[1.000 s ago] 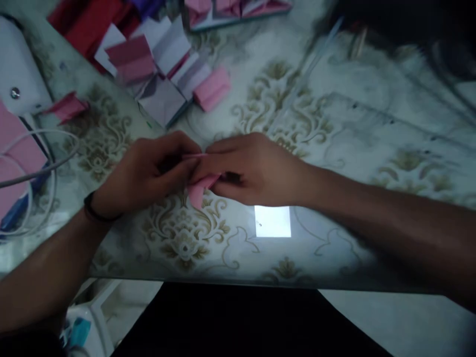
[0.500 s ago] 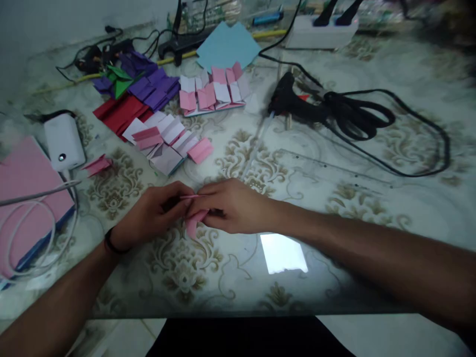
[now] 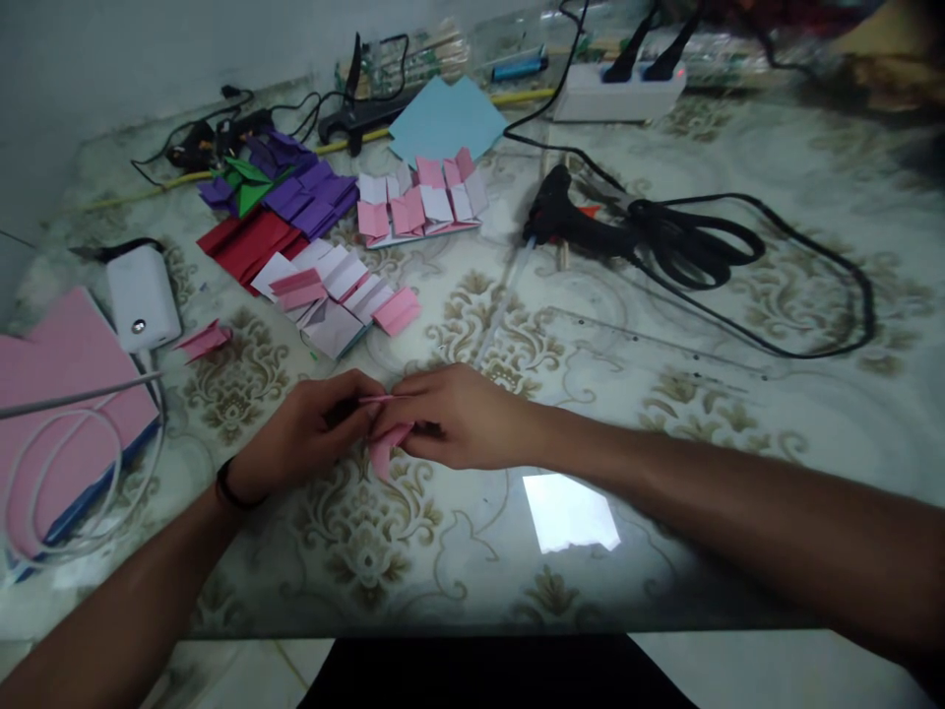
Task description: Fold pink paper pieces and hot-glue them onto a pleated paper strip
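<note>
A small piece of folded pink paper (image 3: 384, 452) is pinched between both hands above the patterned table. My left hand (image 3: 308, 425), with a dark band at the wrist, is closed on its left side. From the right, my right hand (image 3: 462, 418) grips the same paper, its fingers bent and covering much of it. One pointed flap hangs down below the fingers. Just beyond the hands lie folded pink and white paper pieces (image 3: 336, 307), and a single small folded pink piece (image 3: 205, 341) rests to the left.
Red (image 3: 251, 246) and purple folded papers (image 3: 314, 197) lie farther back, near light blue sheets (image 3: 447, 118). A black glue gun (image 3: 580, 222) with a coiled cord and a clear ruler (image 3: 657, 345) are right. A white power bank (image 3: 144, 295) and pink sheets (image 3: 74, 374) sit left.
Both hands keep their pinch on the pink paper, almost in the same place. The view has tilted slightly upward, so the background things sit a little lower.
</note>
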`<state>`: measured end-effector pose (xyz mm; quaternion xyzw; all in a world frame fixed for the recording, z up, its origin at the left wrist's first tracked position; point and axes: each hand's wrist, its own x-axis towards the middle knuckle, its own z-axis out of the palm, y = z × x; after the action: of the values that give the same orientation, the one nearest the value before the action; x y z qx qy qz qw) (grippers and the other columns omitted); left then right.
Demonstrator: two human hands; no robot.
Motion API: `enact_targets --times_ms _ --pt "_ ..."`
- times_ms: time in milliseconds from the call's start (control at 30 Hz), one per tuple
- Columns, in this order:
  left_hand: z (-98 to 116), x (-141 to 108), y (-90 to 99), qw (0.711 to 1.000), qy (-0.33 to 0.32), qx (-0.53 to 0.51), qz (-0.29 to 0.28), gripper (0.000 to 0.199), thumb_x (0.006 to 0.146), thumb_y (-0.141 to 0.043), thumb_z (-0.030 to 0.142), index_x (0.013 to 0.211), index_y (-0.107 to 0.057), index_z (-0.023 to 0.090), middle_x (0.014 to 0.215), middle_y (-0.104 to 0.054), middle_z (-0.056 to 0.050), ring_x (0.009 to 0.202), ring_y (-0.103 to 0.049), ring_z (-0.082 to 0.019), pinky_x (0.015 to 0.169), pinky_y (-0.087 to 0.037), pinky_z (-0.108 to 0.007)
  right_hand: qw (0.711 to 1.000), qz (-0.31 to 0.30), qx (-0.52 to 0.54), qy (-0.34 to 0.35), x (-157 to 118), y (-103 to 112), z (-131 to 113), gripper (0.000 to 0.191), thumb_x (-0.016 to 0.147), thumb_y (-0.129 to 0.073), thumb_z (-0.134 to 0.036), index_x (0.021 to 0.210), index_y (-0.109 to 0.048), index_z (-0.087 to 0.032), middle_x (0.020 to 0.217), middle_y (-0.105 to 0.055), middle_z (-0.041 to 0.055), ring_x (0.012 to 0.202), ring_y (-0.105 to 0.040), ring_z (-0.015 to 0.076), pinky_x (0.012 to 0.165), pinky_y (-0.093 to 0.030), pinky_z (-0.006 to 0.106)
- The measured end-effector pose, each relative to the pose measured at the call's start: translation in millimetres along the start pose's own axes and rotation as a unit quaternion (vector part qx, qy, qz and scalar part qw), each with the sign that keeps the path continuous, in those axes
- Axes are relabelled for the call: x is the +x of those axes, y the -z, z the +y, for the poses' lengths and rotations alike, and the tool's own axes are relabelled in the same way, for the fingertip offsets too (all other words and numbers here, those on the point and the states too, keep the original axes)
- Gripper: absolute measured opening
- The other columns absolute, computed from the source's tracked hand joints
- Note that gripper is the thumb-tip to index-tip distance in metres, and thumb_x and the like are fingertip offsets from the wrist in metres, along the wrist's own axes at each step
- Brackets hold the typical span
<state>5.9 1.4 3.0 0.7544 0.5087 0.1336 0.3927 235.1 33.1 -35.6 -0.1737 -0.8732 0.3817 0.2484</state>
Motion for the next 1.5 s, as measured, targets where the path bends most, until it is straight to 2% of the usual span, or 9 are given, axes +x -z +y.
enact_targets --times_ms 700,867,1500 --pt "-0.1 -0.4 -0.1 1.000 -0.012 0.002 0.008 0.028 0.100 -0.053 0.041 0.101 -0.069 0.018 0.073 -0.066 0.004 0.062 -0.054 -0.006 0.059 -0.041 -0.017 1.000 0.002 -0.009 0.002 -0.4 -0.6 0.1 0.023 0.089 -0.060 -0.015 0.103 -0.077 -0.020 0.095 -0.074 0.0012 0.081 -0.065 0.0111 0.074 -0.044 0.020" --pt "-1.9 0.2 0.1 1.000 -0.017 0.009 0.008 0.029 0.100 -0.053 0.042 0.103 -0.069 0.018 0.079 -0.069 0.003 0.066 -0.057 -0.007 0.061 -0.043 -0.017 1.000 -0.001 -0.002 -0.001 -0.1 0.1 -0.6 0.023 0.089 -0.060 -0.016 0.103 -0.078 -0.020 0.094 -0.073 0.0018 0.081 -0.065 0.0111 0.074 -0.043 0.020" --pt "1.0 2.0 0.2 1.000 -0.013 0.000 0.007 0.025 0.098 -0.054 0.038 0.100 -0.070 0.018 0.069 -0.066 0.004 0.059 -0.052 -0.006 0.056 -0.040 -0.017 1.000 0.002 0.003 0.000 -0.8 0.5 -0.5 0.022 0.089 -0.061 -0.015 0.101 -0.078 -0.020 0.092 -0.073 0.0013 0.080 -0.064 0.0107 0.073 -0.043 0.020"
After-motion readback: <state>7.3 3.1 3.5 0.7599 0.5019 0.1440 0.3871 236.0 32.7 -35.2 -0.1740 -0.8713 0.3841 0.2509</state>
